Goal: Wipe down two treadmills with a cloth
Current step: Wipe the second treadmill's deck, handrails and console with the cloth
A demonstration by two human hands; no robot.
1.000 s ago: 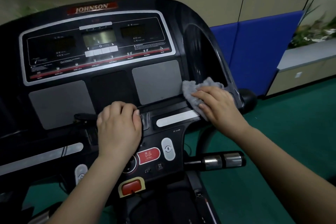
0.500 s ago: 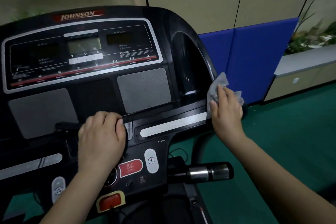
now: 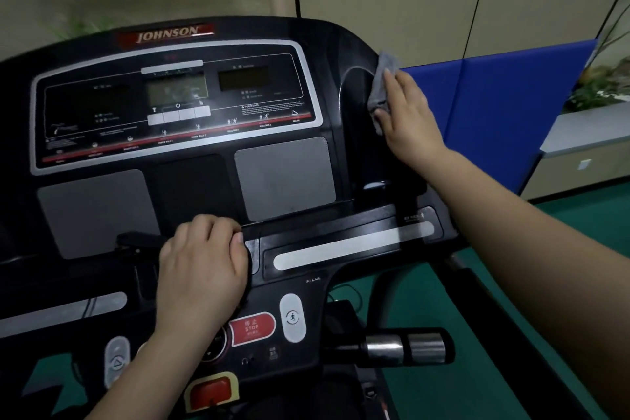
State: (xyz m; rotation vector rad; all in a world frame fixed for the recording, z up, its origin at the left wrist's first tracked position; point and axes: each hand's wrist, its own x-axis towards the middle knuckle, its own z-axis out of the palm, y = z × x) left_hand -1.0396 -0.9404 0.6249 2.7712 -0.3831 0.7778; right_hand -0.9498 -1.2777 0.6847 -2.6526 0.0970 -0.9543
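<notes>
Green floor lies under the black treadmill (image 3: 344,44), where the right hand (image 3: 407,116) presses the grey cloth (image 3: 383,85) flat on its far right edge, and the left hand (image 3: 201,266), curled over the ledge, might bump the red stop button (image 3: 251,327).

Cloth (image 3: 381,85) lies on the treadmill console's (image 3: 344,44) right edge, under right hand (image 3: 409,116).

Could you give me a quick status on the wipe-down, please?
Right hand presses the cloth on the treadmill console's upper right edge. Left hand grips the console's front ledge. Nothing in the way.
</notes>
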